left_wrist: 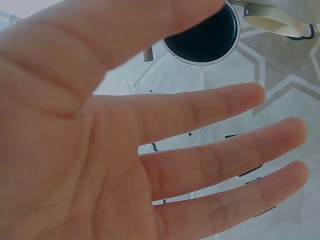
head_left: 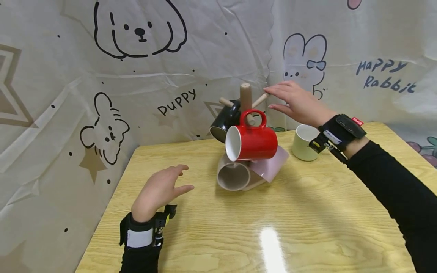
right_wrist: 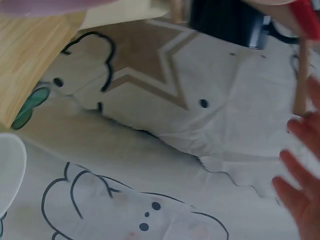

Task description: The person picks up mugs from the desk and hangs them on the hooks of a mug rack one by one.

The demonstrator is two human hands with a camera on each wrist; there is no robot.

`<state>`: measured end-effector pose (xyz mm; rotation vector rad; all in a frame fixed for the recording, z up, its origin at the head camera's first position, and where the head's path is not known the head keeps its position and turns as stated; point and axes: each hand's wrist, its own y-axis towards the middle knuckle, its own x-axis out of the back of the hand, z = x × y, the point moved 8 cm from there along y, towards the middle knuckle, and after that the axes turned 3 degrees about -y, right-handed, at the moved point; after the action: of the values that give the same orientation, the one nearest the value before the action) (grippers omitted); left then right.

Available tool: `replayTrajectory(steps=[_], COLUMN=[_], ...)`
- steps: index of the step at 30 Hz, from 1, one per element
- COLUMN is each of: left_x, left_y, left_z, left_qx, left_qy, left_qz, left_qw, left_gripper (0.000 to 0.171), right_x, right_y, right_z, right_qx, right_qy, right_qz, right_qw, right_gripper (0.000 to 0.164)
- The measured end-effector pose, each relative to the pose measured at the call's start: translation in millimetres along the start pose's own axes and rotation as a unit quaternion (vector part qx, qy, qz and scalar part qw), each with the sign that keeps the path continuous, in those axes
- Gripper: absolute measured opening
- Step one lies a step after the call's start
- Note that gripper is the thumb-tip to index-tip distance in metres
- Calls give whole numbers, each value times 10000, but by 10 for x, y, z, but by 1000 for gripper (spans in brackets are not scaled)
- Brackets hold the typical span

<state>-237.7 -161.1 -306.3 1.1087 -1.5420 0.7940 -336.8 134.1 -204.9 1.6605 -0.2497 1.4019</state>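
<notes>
A wooden mug tree [head_left: 245, 98] stands near the back of the table. A red mug [head_left: 257, 142] hangs by its handle on a front peg, and a black mug [head_left: 223, 120] hangs behind it to the left. Lower down are a beige mug [head_left: 233, 175] and a pink mug [head_left: 269, 163], partly hidden by the red one. My right hand [head_left: 300, 101] has its fingertips right at the tip of the tree's right peg [right_wrist: 301, 82], fingers extended. To the left of the tree, my left hand [head_left: 160, 188] hovers over the table, holding nothing, its fingers [left_wrist: 210, 165] spread.
A pale green mug [head_left: 305, 143] stands upright on the wooden table [head_left: 205, 231], right of the tree and below my right wrist. A printed cloth [head_left: 218, 49] with cartoon drawings hangs behind the table and along its left side.
</notes>
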Motion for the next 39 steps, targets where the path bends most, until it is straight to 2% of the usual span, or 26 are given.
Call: replayTrajectory(steps=[4,12,16,20,25,33,39], left_x=[-19,-76,-105,-112,-103,-80,-82], left_y=[2,43,59,66,75,84,79], left_z=[-24,-58,-81,-86,-73,-41,-37], left_qx=[-13,-105,-162,-142,-115,19,85], left_qy=[48,163,200,242,402,399,329], left_qz=[53,86,82,78,37,10,22], left_qw=[10000,9998,9996,9996,9991,9992,9994], left_gripper=[50,50,50,50,51,51,50], right_x=[-85,-85,-80,-65,-24,78,124], right_y=[68,154,190,190,106,-15,-86], right_z=[30,97,128,183,222,301,411], right_qx=[450,600,614,832,972,796,104], right_qy=[-67,-68,-589,-1094,-1259,-1564,-1718], right_qz=[-38,-328,-356,-477,-849,-1424,-1683], right_qw=[9990,9976,9957,9894,9836,9741,9706], right_gripper=[44,26,22,21,21,24,35])
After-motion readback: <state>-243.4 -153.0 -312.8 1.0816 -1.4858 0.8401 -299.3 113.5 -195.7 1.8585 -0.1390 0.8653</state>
